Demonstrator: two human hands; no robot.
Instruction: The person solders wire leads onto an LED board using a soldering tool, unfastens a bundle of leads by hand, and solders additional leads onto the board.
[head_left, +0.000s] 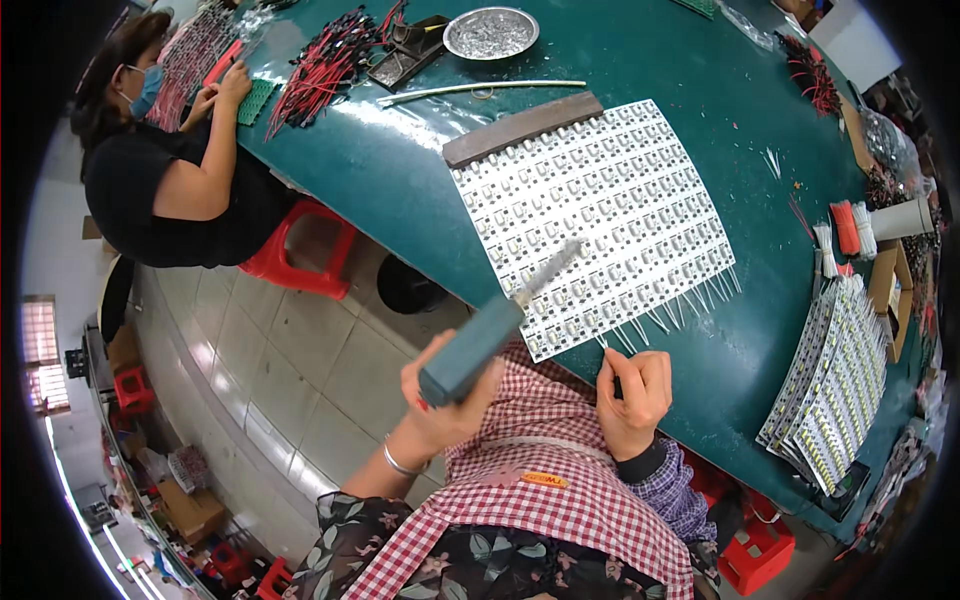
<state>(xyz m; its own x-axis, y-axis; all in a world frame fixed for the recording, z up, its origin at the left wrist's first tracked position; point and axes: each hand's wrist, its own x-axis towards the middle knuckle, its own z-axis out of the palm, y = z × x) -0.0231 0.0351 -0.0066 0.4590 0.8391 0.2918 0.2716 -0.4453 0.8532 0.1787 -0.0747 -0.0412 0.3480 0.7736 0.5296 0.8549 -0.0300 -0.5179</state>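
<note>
1. We are looking at a soldering iron (500, 325) with a thick dark-teal handle, its metal tip blurred over the near edge of a white panel of small circuit boards (600, 215) lying flat on the green workbench (400, 170).
2. Our left hand (445, 400) is wrapping its fingers tightly around the lower end of the handle, holding the iron tilted up and to the right; a silver bangle is showing at the wrist.
3. Our right hand (632, 392) is pinching closed at the panel's near edge, just beside the thin white wire leads (680, 305) that are sticking out from it; what sits between the fingertips we cannot tell.
4. We are judging the iron to be light and stiff, best gripped on the insulated handle well back from the tip, and the panel thin, slightly flexible and fragile at its leads, best lifted by its bare edges.
5. A dark wooden bar (522, 128) is resting on the panel's far edge.
6. Beyond it, a round metal dish (490, 33) and bundles of red and black wires (325, 65) are lying.
7. At right, a fanned stack of finished panels (830, 385) is sitting.
8. Across the bench, a co-worker in a black shirt (165, 190) is working seated on a red stool (300, 250).
</note>
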